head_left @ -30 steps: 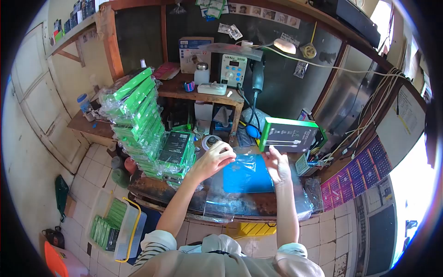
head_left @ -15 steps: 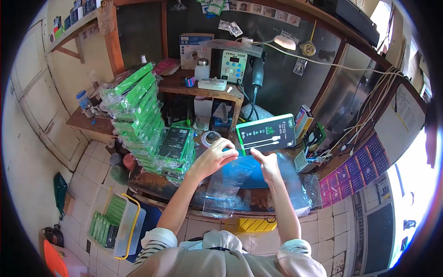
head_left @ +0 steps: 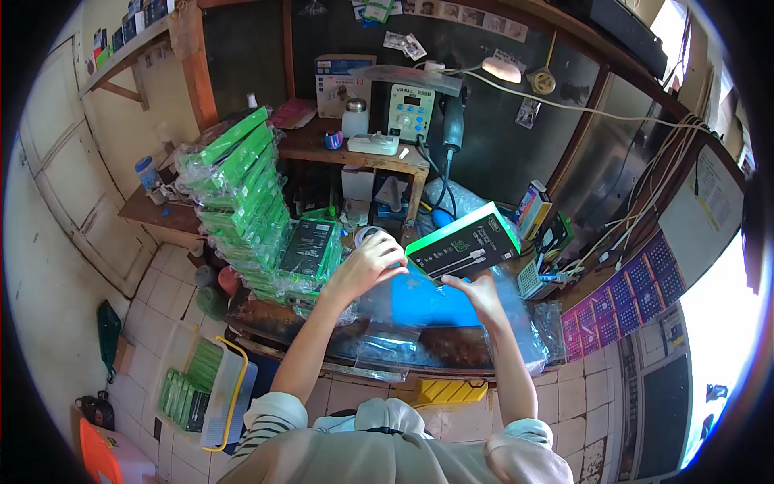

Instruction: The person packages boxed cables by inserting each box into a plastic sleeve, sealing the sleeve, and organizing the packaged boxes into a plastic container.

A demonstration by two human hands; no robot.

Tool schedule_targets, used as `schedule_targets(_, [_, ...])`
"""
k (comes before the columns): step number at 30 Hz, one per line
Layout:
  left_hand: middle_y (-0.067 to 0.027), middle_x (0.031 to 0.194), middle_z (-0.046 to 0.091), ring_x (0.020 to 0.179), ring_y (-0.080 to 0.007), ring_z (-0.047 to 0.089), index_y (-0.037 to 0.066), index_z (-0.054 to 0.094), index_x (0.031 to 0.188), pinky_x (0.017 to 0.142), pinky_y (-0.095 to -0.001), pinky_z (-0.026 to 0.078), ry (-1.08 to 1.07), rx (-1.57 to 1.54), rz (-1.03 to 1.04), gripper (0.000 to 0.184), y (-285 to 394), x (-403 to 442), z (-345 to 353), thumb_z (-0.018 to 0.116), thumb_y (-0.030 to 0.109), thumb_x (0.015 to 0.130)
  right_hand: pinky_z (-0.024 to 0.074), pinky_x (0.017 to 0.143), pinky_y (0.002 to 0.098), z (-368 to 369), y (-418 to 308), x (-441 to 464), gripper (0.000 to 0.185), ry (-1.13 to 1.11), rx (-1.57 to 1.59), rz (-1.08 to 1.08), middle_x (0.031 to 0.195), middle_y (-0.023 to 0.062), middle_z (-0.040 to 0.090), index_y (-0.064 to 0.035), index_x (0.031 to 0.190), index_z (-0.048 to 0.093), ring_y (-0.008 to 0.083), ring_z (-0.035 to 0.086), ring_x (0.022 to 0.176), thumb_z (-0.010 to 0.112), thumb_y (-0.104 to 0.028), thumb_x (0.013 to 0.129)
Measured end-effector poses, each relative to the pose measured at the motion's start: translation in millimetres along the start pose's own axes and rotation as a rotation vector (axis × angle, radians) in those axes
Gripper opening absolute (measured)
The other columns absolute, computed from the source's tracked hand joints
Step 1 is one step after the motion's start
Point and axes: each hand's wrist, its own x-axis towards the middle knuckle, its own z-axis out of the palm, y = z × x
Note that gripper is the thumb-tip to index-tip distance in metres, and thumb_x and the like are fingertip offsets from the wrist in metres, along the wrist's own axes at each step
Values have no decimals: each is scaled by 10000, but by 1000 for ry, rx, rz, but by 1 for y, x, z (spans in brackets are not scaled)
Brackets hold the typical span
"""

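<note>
A black and green cable box (head_left: 466, 248), printed with a white charging cable, is tilted in my right hand (head_left: 482, 297). My right thumb presses on its lower edge. Close to the box's left side is my left hand (head_left: 369, 268), its fingers curled together; what they pinch, if anything, is hidden. Below both hands, clear plastic wrap (head_left: 391, 345) lies on the dark workbench, near a bright blue mat (head_left: 431, 302). Left of my left hand rises a tall, leaning stack of plastic-wrapped green boxes (head_left: 242, 202), with a black-faced box (head_left: 306, 246) beside it.
A plastic tub (head_left: 230, 395) with a yellow handle holds more green boxes on the floor at left. A soldering station (head_left: 409, 113) stands on the raised shelf behind. A white basket (head_left: 532, 278) of tools and loose cables is at right.
The cable box has tilted, its right side now nearer me and its green top edge showing. My left hand has shifted slightly left and down. More of the blue mat shows.
</note>
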Motion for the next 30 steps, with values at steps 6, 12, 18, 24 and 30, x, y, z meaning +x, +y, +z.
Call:
schedule_targets(6, [23,850,589,875,-187,520,109,613,797,761,-332,426,-27,71,118,183,-8,-2,-2,707,126,640,446,832,319,-9,-17,-4,339,-93,-22,-10,974,96,630,9,984,590,180,581,921,721,-104,693])
schedule_targets(12, [59,853,592,868,-152,518,138,621,781,756,-305,397,-2,96,194,166,-5,-1,-3,711,131,641,451,820,301,-26,-20,3,383,-232,-38,93,1000,86,617,10,1031,566,163,570,924,719,-119,704])
schedule_targets(18, [61,858,596,864,-145,516,144,623,782,774,-300,388,-24,77,227,167,-4,-2,1,720,170,649,474,768,268,-34,-36,9,424,-331,-24,241,1007,73,603,-1,1073,540,135,569,898,718,-117,706])
schedule_targets(24, [67,826,606,841,-147,515,138,618,775,761,-297,393,-9,102,279,156,-7,-5,6,720,192,671,474,741,270,-33,-38,19,315,-340,-154,216,883,83,646,10,971,616,149,599,793,711,-126,703])
schedule_targets(30, [61,807,608,814,-155,516,140,610,758,749,-300,398,-70,12,190,152,-11,-12,9,719,207,676,457,733,300,-29,-35,18,324,-279,-473,105,833,108,667,-7,914,661,166,616,777,709,-227,681])
